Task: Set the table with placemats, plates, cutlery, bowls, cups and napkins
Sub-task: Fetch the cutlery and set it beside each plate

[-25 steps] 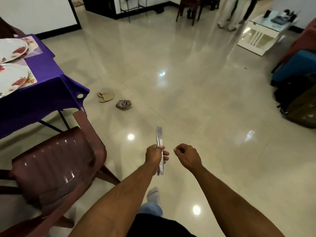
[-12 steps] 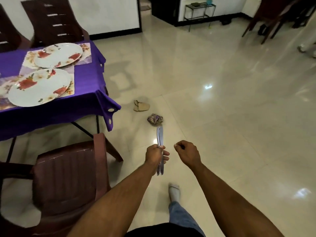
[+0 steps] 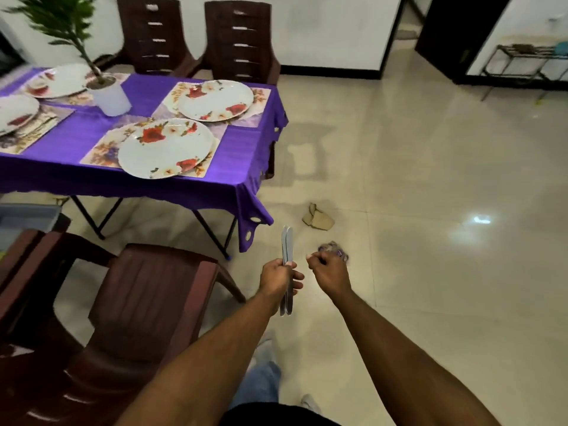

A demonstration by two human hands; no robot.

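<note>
My left hand (image 3: 278, 279) grips a small bundle of knives (image 3: 287, 247) around the middle, blades up toward twelve o'clock, handles poking out below my fist. My right hand (image 3: 330, 272) floats just beside it at three o'clock, fingers curled in, nothing in it that I can see. Both are out over the floor (image 3: 430, 195), off the near corner of the desk.

The desk (image 3: 215, 186), under its purple cloth, sits at ten o'clock from my hands. Four flowered plates are on it, each on a placemat: the nearest plate (image 3: 166, 147) on its mat (image 3: 104, 153), another (image 3: 216, 99) at one o'clock of it, two more at the left edge. A potted plant (image 3: 107, 95) stands between them.

A brown chair (image 3: 147, 302) is at my eight o'clock, two more at the desk's far side. On the floor, a torn scrap (image 3: 318, 218) lies at one o'clock, and a crumpled wrapper (image 3: 336, 248) peeks out just behind my right hand.
</note>
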